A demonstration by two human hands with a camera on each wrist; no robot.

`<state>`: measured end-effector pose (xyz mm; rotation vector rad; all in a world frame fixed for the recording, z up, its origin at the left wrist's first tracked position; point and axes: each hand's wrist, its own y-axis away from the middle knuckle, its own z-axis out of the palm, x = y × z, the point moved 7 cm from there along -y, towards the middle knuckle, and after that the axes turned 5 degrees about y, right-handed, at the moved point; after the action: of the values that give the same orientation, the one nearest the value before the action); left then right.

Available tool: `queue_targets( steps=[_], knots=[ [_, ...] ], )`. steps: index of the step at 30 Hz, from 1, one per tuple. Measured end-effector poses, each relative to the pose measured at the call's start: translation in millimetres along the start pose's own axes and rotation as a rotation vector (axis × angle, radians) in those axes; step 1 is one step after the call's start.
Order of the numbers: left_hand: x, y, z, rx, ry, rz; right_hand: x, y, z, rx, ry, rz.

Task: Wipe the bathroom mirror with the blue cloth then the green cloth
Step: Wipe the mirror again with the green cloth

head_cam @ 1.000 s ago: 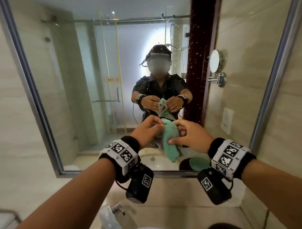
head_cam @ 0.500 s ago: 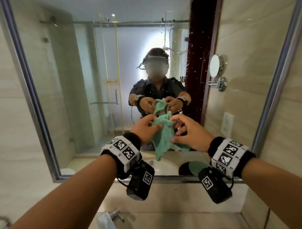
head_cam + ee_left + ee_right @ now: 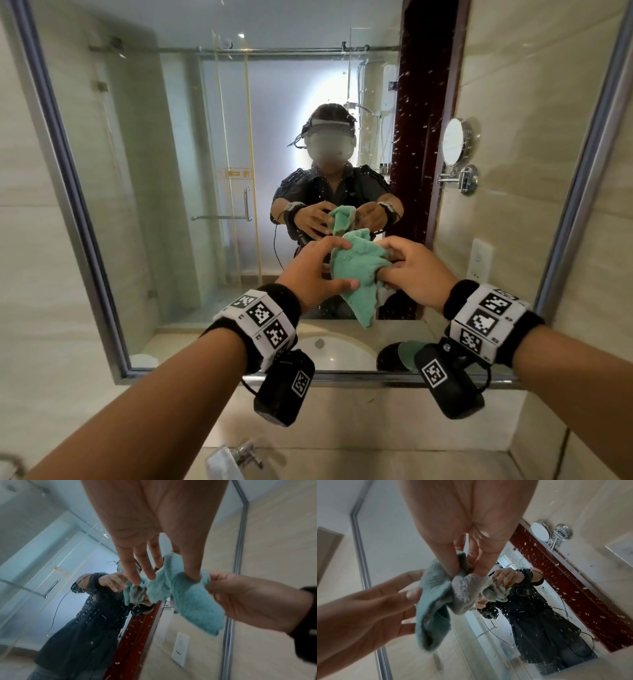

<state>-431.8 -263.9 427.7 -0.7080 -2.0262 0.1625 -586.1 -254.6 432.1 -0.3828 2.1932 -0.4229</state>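
I hold a green cloth (image 3: 356,270) bunched between both hands in front of the bathroom mirror (image 3: 171,171). My left hand (image 3: 344,263) grips its left side, index finger over the top and thumb underneath. My right hand (image 3: 385,260) pinches its right side. One corner of the cloth hangs down. In the left wrist view my left hand (image 3: 171,574) presses its thumb into the cloth (image 3: 180,592). In the right wrist view my right hand (image 3: 465,570) pinches the cloth (image 3: 435,588). Water droplets (image 3: 411,137) dot the right part of the glass. No blue cloth is in view.
The mirror's metal frame (image 3: 342,377) runs just below my wrists. A tap (image 3: 246,455) and the beige counter (image 3: 376,462) lie beneath. The glass reflects a sink (image 3: 329,353), a round wall mirror (image 3: 452,142) and a glass shower door (image 3: 233,171).
Both hands have risen a little with the green cloth. They have shifted their hold on it, so it is wider between them.
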Motion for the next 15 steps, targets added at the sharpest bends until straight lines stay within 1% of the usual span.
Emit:
queue_targets(
  steps=[5,9,10,12,15],
  knots=[
    [4.8,1.4,-4.9,0.062,-0.184,0.032,-5.8,3.0,11.7,-0.073,-0.341,0.08],
    [7.3,-1.3,-4.7,0.011,-0.437,0.063,-9.9,5.8,15.7,-0.122,-0.533,0.093],
    [7.0,-2.4,-4.8,0.004,-0.475,0.071,-12.1,6.3,16.4,-0.135,-0.551,0.086],
    [8.1,-4.5,-7.1,0.03,-0.474,0.08,-16.4,5.9,16.5,-0.156,-0.533,0.065],
    [12.5,-9.9,-10.1,0.066,-0.421,0.098,-25.9,2.7,11.5,-0.138,-0.411,-0.006]
  ],
)
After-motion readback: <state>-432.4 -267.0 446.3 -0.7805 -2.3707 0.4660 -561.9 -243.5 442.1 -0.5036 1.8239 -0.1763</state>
